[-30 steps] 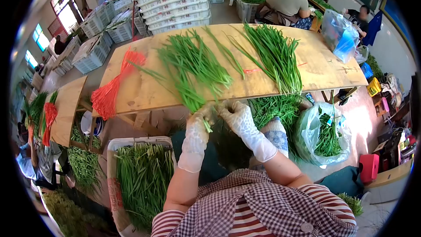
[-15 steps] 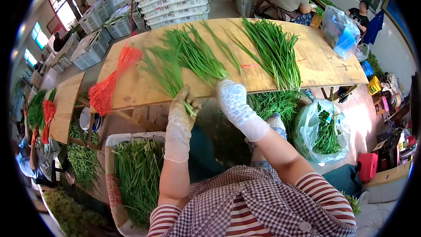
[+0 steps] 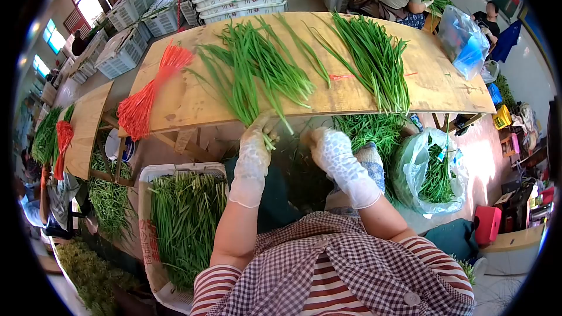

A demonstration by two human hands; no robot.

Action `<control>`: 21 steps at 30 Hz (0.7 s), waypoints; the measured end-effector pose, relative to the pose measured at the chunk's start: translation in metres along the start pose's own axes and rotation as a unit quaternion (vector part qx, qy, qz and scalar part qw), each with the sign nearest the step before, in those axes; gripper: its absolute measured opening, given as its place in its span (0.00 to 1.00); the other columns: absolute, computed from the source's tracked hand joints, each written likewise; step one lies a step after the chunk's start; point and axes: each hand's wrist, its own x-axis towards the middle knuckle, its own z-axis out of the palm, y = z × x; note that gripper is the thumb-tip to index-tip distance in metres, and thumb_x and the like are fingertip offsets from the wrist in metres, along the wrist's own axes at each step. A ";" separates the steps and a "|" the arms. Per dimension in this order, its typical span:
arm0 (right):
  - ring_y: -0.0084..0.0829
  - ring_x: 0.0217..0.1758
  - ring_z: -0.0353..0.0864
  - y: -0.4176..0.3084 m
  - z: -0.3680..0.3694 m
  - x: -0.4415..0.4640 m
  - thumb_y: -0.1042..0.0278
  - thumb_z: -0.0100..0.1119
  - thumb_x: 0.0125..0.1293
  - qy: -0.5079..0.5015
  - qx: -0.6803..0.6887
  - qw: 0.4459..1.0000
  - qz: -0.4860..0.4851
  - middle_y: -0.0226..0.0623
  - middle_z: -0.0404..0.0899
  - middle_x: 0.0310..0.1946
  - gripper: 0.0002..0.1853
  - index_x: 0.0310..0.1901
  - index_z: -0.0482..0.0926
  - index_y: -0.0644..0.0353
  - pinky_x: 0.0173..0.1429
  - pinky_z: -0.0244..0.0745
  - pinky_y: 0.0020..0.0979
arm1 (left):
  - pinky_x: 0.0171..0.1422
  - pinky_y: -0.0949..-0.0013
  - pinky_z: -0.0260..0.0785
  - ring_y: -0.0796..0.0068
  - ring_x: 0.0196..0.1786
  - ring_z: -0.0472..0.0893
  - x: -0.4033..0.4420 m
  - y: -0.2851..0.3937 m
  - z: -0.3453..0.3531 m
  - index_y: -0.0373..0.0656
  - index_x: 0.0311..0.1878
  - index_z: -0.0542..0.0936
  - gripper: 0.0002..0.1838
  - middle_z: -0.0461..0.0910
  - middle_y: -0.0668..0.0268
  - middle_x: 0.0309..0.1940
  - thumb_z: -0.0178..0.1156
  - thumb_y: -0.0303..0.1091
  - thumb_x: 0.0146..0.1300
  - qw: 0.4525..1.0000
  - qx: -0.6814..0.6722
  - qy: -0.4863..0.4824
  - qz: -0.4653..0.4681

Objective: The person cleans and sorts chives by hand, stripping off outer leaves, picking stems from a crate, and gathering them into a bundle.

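Head view: green stalks in my left hand at the near edge of the desk

The green stalks (image 3: 242, 90) are gripped near their pale ends in my gloved left hand (image 3: 259, 131), its fingers closed round them. The ends poke out below my fingers, and the leaves fan up over the desk (image 3: 196, 102), against the loose pile (image 3: 281, 70) lying there. My right hand (image 3: 326, 140), also gloved, is just beside the left but apart from it, its fingers curled; I cannot tell whether it has hold of anything.

Right of the loose pile, a few thin stalks (image 3: 307, 55) lie slanted, then a thicker bundle (image 3: 377, 61) lies across a red strip (image 3: 341, 76), its pale ends at the desk's near edge. Red ties (image 3: 153, 96) are bunched at the left end, and a plastic bag (image 3: 465, 41) sits at the right end.

Below, a white crate (image 3: 146, 199) of greens is to my left, and an open clear bag (image 3: 410, 169) of greens is to my right.
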 end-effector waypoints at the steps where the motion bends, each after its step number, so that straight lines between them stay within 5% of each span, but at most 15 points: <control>1: 0.50 0.34 0.82 -0.001 -0.004 0.002 0.61 0.57 0.61 0.080 0.079 0.993 0.022 0.48 0.81 0.30 0.11 0.33 0.81 0.60 0.39 0.77 0.46 | 0.25 0.75 0.58 0.81 0.20 0.64 0.000 -0.001 -0.004 0.41 0.46 0.79 0.11 0.61 0.77 0.18 0.57 0.38 0.68 1.000 -0.002 0.010 0.000; 4: 0.47 0.34 0.84 -0.005 -0.003 0.022 0.59 0.56 0.65 0.058 0.108 0.990 0.069 0.49 0.83 0.28 0.15 0.32 0.83 0.64 0.40 0.77 0.44 | 0.25 0.75 0.59 0.81 0.20 0.64 -0.002 -0.006 -0.009 0.42 0.46 0.80 0.10 0.63 0.76 0.18 0.57 0.37 0.67 1.000 -0.007 -0.017 0.012; 7: 0.39 0.33 0.85 -0.003 0.035 0.041 0.59 0.60 0.64 -0.016 0.413 0.905 0.102 0.49 0.83 0.30 0.15 0.37 0.83 0.66 0.40 0.78 0.37 | 0.25 0.76 0.58 0.82 0.20 0.64 -0.010 -0.009 -0.005 0.42 0.46 0.80 0.10 0.64 0.76 0.18 0.58 0.37 0.67 1.000 0.011 0.026 -0.002; 10: 0.32 0.34 0.84 -0.016 0.023 0.034 0.62 0.63 0.63 -0.044 0.420 0.901 0.097 0.47 0.84 0.31 0.15 0.44 0.83 0.66 0.42 0.77 0.31 | 0.25 0.77 0.58 0.82 0.19 0.63 -0.006 -0.013 -0.005 0.42 0.45 0.80 0.10 0.64 0.76 0.17 0.59 0.37 0.66 0.997 0.048 0.058 0.036; 11: 0.30 0.34 0.84 -0.021 0.016 0.031 0.64 0.63 0.62 -0.113 0.541 0.826 0.114 0.43 0.85 0.32 0.14 0.45 0.83 0.65 0.42 0.77 0.30 | 0.24 0.77 0.57 0.82 0.19 0.62 -0.007 -0.012 -0.006 0.42 0.44 0.80 0.09 0.64 0.76 0.17 0.59 0.36 0.66 0.997 0.051 0.050 0.025; 17: 0.32 0.35 0.83 -0.021 0.027 0.029 0.62 0.62 0.62 0.009 0.475 0.869 0.137 0.45 0.84 0.33 0.15 0.45 0.82 0.65 0.44 0.76 0.31 | 0.22 0.77 0.57 0.83 0.18 0.61 -0.008 -0.014 -0.008 0.40 0.42 0.79 0.08 0.61 0.76 0.16 0.59 0.33 0.65 0.999 0.017 -0.025 0.017; 20: 0.40 0.39 0.84 -0.014 0.028 0.019 0.56 0.62 0.60 0.018 0.465 0.871 0.157 0.48 0.84 0.35 0.18 0.43 0.83 0.62 0.47 0.77 0.35 | 0.21 0.78 0.58 0.83 0.18 0.62 -0.010 -0.010 -0.003 0.38 0.43 0.78 0.07 0.61 0.76 0.16 0.60 0.30 0.64 0.999 0.010 0.011 0.050; 21: 0.42 0.40 0.83 -0.008 0.021 0.012 0.55 0.61 0.60 -0.058 0.381 0.915 0.117 0.48 0.83 0.35 0.18 0.43 0.83 0.61 0.48 0.77 0.37 | 0.20 0.78 0.59 0.83 0.18 0.62 -0.013 0.002 0.002 0.38 0.43 0.77 0.07 0.61 0.76 0.16 0.60 0.30 0.64 0.998 0.005 0.040 0.056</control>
